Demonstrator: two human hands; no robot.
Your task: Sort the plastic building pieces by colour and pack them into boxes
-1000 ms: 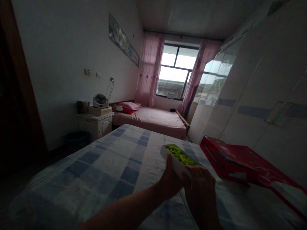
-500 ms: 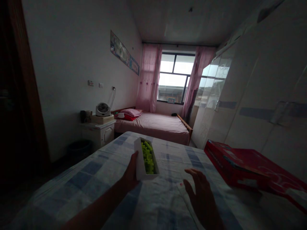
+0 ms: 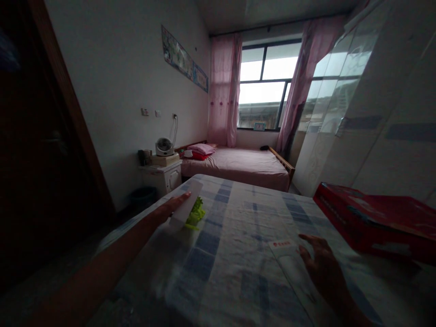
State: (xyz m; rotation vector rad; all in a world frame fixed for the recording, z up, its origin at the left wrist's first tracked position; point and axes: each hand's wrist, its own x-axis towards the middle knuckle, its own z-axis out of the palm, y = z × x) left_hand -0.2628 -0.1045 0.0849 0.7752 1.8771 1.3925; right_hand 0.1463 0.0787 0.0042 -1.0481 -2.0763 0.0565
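Note:
My left hand (image 3: pixel 177 202) is closed on a small white box (image 3: pixel 186 206) at the far left of the table. The box is tilted on its side, its opening facing right and down. Bright green small pieces (image 3: pixel 196 213) bunch at its open side, against the tablecloth; their kind is too blurred to tell. My right hand (image 3: pixel 318 259) has its fingers apart and holds nothing. It hovers over or rests beside a flat white packet (image 3: pixel 282 246) with red print; whether it touches the packet I cannot tell.
A blue-and-white checked cloth (image 3: pixel 238 272) covers the table. A large red box (image 3: pixel 368 218) sits at the right. Beyond stand a pink bed (image 3: pixel 238 164), a white bedside cabinet (image 3: pixel 163 177) with a fan (image 3: pixel 164 146), and a dark bin (image 3: pixel 143 195).
The white box went left and tipped over from upright-facing, bringing the green pieces to the cloth. My right hand stays open near the packet. The head view has shifted.

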